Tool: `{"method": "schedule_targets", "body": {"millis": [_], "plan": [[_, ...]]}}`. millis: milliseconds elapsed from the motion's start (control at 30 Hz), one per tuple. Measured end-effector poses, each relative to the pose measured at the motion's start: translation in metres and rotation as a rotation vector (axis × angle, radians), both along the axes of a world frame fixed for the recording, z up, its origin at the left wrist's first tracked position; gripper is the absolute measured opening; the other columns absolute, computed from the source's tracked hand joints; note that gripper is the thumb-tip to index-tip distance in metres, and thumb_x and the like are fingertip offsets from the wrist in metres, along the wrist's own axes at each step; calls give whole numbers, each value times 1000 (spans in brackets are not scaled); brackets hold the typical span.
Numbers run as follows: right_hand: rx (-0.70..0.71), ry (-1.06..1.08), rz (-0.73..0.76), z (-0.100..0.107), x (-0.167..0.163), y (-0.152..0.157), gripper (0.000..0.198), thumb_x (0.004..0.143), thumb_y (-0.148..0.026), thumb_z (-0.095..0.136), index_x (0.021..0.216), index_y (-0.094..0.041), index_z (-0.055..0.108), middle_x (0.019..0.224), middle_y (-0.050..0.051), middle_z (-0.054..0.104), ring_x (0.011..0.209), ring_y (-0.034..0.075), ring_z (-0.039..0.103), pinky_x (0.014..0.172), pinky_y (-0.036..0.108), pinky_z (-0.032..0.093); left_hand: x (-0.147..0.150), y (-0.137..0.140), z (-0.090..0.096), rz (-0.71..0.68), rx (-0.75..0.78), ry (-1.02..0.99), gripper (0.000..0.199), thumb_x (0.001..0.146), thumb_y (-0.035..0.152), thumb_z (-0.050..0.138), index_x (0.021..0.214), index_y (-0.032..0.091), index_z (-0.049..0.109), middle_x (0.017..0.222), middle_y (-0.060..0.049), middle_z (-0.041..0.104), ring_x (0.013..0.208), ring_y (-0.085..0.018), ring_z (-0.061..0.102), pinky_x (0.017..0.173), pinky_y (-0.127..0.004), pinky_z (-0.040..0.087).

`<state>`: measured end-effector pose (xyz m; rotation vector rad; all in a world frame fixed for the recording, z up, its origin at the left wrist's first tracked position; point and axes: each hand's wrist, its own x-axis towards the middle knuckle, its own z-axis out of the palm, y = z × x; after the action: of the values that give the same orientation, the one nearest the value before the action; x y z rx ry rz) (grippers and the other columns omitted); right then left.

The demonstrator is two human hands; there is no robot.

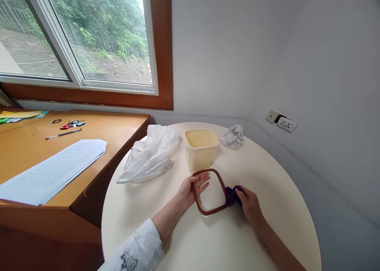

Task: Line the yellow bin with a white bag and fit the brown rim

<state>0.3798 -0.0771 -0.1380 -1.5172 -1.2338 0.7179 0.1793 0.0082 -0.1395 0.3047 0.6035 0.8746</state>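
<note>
A brown square frame (207, 212) with rounded corners is held up over the table in my left hand (190, 188). My left thumb presses on its left side, and the other fingers reach through the opening, partly stretched out. In my right hand (251, 207) is a bunched dark purple cloth (231, 196), which touches the frame's right side. The right fingertips are partly hidden by the cloth. Just beyond the frame, a cream square plastic tub (200, 156) stands upright without a lid.
On the round white table (273, 231) lie a crumpled clear plastic bag (151, 152) at the back left and a crumpled grey-white cloth (234, 136) at the back right. A wooden desk (118, 122) to the left bears papers (59, 170), a pen (63, 134) and keys (74, 123).
</note>
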Motion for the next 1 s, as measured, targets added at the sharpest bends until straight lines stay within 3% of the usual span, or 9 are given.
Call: {"method": "schedule_targets", "body": {"millis": [100,200,300,400,467,600,767,1000], "plan": [[-64,290,-306,6,13,15,32,77,-46,50,71,-16,60,67,2,61,62,17,54,56,26,42,0,0,-1,1,6,12,28,74,7,50,101,5,56,123,-19,54,114,-28,51,97,-38,43],[-15,292,-312,20,2,28,39,78,-49,48,88,-14,63,78,6,66,71,19,58,60,28,45,0,-2,1,-15,24,15,34,68,-1,48,100,6,58,118,-18,58,111,-26,54,97,-36,42],[118,-69,-25,29,-31,38,38,85,-41,39,101,-14,63,93,9,68,87,22,60,78,35,46,1,-4,3,-37,57,29,41,62,-9,44,95,8,60,106,-14,64,100,-21,60,94,-32,44],[301,-579,394,26,-61,44,38,86,-23,37,119,-17,54,120,9,58,115,21,49,101,40,31,4,-5,4,5,90,62,34,61,-11,42,80,10,61,74,-6,67,69,-12,65,81,-26,50],[344,-817,508,20,-67,47,44,84,-16,37,127,-16,47,129,10,51,122,20,42,105,42,26,5,-5,3,33,94,74,30,63,-11,43,74,10,60,63,-3,63,57,-9,61,77,-24,51],[322,-1007,438,12,-49,53,44,85,-15,35,127,-10,46,128,12,51,121,20,44,106,42,27,6,-5,4,6,102,68,39,62,-12,42,87,10,62,85,-8,68,79,-13,65,87,-26,47],[196,-1031,310,8,-19,49,40,86,-14,31,119,-8,53,112,15,62,105,19,57,105,42,28,4,-5,3,-27,91,81,41,64,-10,44,97,9,61,115,-15,61,111,-21,55,101,-29,38],[149,-1007,266,1,-15,17,39,85,-13,32,115,-8,56,105,15,65,99,20,61,102,42,35,4,-4,-3,-3,68,75,39,66,-8,45,100,7,59,120,-18,57,113,-23,53,103,-31,38]]}}
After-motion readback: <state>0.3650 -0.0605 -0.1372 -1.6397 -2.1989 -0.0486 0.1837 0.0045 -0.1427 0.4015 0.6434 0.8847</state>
